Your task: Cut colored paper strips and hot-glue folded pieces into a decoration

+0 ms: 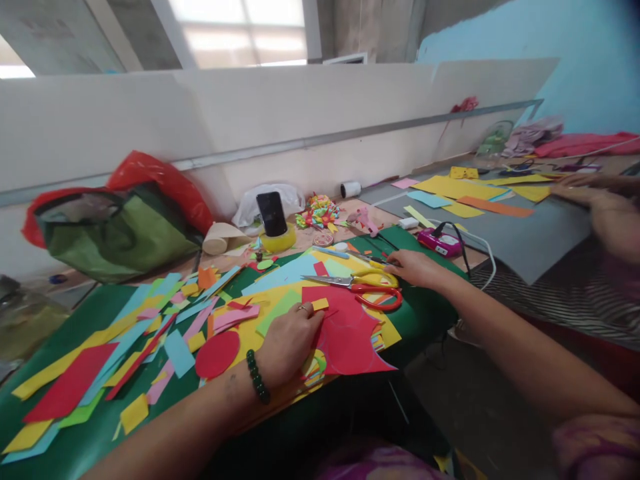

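Observation:
My left hand (pixel 290 340) rests on a stack of coloured paper, fingers curled on the edge of a red sheet (pixel 347 333) with circles drawn on it. A small yellow scrap (pixel 320 304) lies at its fingertips. A green bead bracelet sits on that wrist. My right hand (pixel 417 267) reaches across the green table cover (pixel 100 313), fingers together beside the handles of the red and yellow scissors (pixel 367 288), touching small things I cannot make out. A cut red paper circle (pixel 217 355) lies left of my left hand.
Paper strips and scraps (pixel 145 340) cover the left of the table. A red and green bag (pixel 120 227), a phone on a tape roll (pixel 273 220), a pink glue gun (pixel 440 241) and yellow sheets (pixel 460 190) lie behind. Another person's hands (pixel 590 190) work at far right.

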`<state>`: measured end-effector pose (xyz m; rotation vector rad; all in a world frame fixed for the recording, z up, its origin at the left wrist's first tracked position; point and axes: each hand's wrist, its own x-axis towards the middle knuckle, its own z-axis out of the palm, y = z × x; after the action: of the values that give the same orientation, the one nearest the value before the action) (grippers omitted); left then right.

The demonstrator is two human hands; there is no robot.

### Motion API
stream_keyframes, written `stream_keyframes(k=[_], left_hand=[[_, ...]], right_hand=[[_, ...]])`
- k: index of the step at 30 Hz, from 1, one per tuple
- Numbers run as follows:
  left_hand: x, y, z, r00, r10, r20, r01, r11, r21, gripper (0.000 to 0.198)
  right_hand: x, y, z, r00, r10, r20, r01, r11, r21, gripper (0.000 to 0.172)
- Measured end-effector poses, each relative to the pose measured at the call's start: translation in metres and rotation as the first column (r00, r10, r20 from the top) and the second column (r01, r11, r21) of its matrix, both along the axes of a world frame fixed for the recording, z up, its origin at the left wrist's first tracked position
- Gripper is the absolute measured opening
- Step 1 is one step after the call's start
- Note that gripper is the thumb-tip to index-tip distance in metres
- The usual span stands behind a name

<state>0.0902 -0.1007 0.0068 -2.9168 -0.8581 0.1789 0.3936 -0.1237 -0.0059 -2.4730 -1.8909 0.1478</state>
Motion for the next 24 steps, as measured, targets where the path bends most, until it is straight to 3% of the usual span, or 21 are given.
stream_keyframes(k=[7,11,14,19,24], left_hand=[[-0.004,0.000,0.001,0.998,-0.061,0.006,0.061,0.998,-0.011,0.040],[-0.004,0.000,-0.005,0.992,-0.108,0.059,0.107,0.994,0.016,0.035],[-0.001,-0.003,-0.007,0.979,-0.173,0.104,0.170,0.985,0.032,0.027],[0.005,-0.004,-0.013,0.967,-0.218,0.136,0.216,0.976,0.027,0.023],[0.005,-0.004,-0.017,0.955,-0.225,0.192,0.233,0.972,-0.023,0.030]], right_hand=[[0.018,-0.007,-0.007,0.995,-0.043,-0.093,0.054,0.991,0.123,0.029],[0.026,-0.041,-0.002,0.981,0.063,-0.184,0.004,0.939,0.345,0.030],[0.009,-0.079,0.002,0.929,0.217,-0.300,-0.063,0.892,0.448,0.036],[-0.037,-0.128,-0.003,0.893,0.224,-0.390,-0.072,0.927,0.368,0.035],[-0.049,-0.142,-0.021,0.920,0.181,-0.348,-0.036,0.923,0.383,0.037]])
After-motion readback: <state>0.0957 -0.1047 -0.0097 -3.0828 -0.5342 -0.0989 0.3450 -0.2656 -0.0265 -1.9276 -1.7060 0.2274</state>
